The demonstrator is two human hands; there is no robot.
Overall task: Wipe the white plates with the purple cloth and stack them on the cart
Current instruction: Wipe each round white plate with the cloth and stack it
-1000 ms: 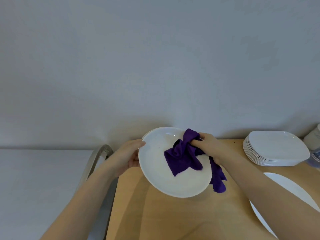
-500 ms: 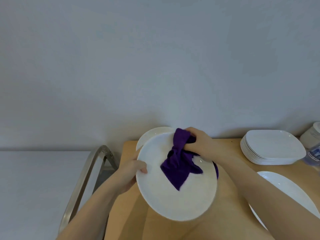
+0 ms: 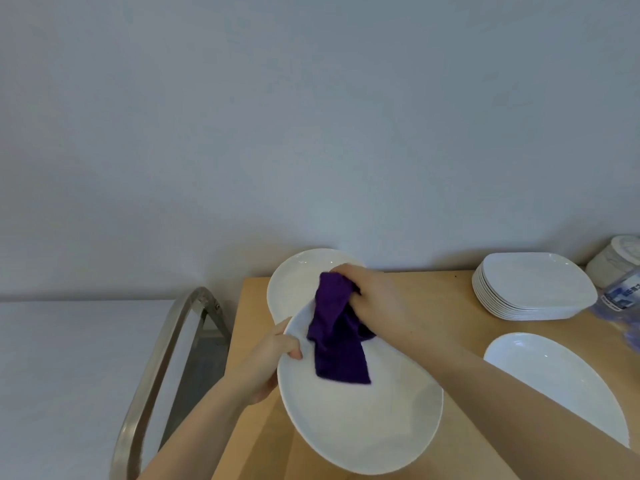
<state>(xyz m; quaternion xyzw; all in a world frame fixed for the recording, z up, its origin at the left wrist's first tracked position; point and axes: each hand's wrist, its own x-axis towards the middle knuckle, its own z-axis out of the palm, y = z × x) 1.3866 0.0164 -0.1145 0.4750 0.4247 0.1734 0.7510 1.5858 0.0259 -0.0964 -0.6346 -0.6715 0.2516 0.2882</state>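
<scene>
Round white plate (image 3: pixel 360 420) held tilted above the light wooden table (image 3: pixel 433 306), rim pinched by left hand (image 3: pixel 266 368). Bunched purple cloth (image 3: pixel 336 337) gripped by right hand (image 3: pixel 374 299), pressed on plate's upper face. Second round white plate (image 3: pixel 298 282) behind, at table's far-left edge.

Two bare arms are all I see of the person.
Both forearms are uncovered to the frame edge; the left hand (image 3: pixel 268 362) and right hand (image 3: pixel 372 297) are ungloved.
</scene>
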